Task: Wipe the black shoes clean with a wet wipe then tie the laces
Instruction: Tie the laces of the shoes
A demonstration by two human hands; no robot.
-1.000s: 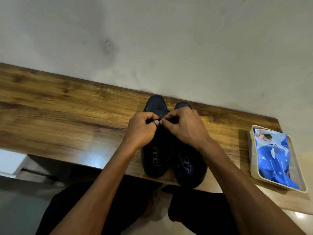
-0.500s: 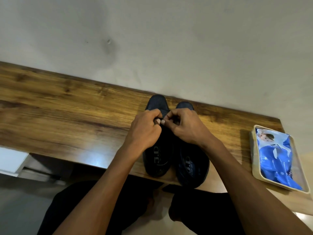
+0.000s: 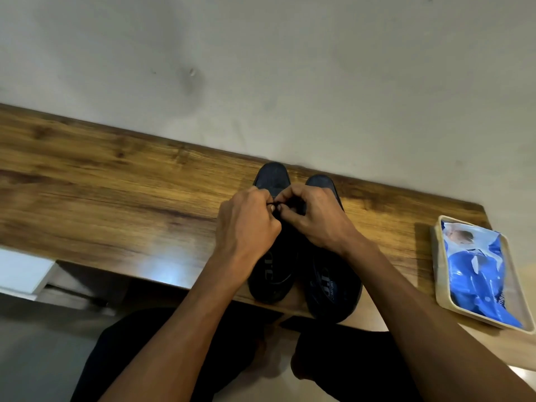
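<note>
Two black shoes stand side by side on the wooden table (image 3: 116,204), toes toward the wall. The left shoe (image 3: 271,177) sits under both my hands; the right shoe (image 3: 333,288) is beside it, its heel at the table's front edge. My left hand (image 3: 246,227) and my right hand (image 3: 316,216) meet over the left shoe's lacing, fingers curled, each pinching a thin black lace (image 3: 274,203) between the fingertips. Most of the lace is hidden by my fingers.
A cream tray (image 3: 439,288) at the table's right end holds a blue wet wipe pack (image 3: 475,271). A plain wall rises right behind the shoes. My dark-trousered legs are under the front edge. A white surface (image 3: 20,271) shows at lower left.
Both hands have stayed over the left shoe's laces, shifting slightly toward the toe with small finger movements. The shoes and the tray have not moved.
</note>
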